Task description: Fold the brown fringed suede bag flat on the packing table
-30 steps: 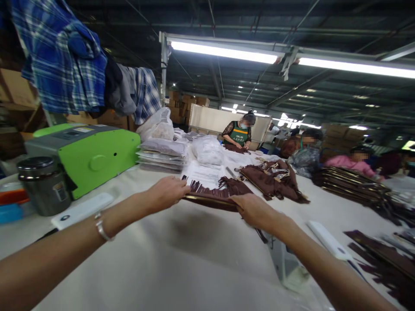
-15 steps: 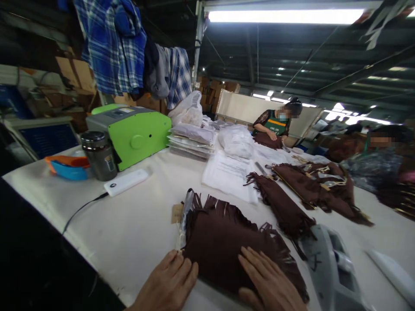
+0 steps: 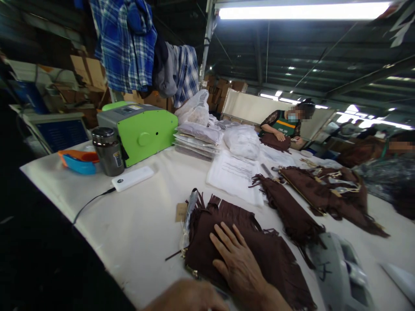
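A dark brown fringed bag (image 3: 210,242) lies flat on the white table in front of me. My right hand (image 3: 235,255) rests palm down on it, fingers spread. Along the bag's left edge is a strap end wrapped in silvery film (image 3: 188,214), with a small brown card tag (image 3: 180,212) beside it. Gold-coloured metal fittings show at the near left corner. At the bottom edge of the view my left hand (image 3: 186,297) is close to the bag's near side; its fingers are smeared by motion and partly cut off.
A grey tape dispenser (image 3: 337,272) stands to the right. More brown bags (image 3: 324,190) lie beyond it. A power bank (image 3: 132,179), a flask (image 3: 108,151) and a green machine (image 3: 145,134) stand at left. A co-worker (image 3: 285,125) handles brown fabric across the table.
My right hand has slid left and up across the bag. My left hand has left the bag's left corner and moved down toward the bottom edge. The view has shifted slightly.
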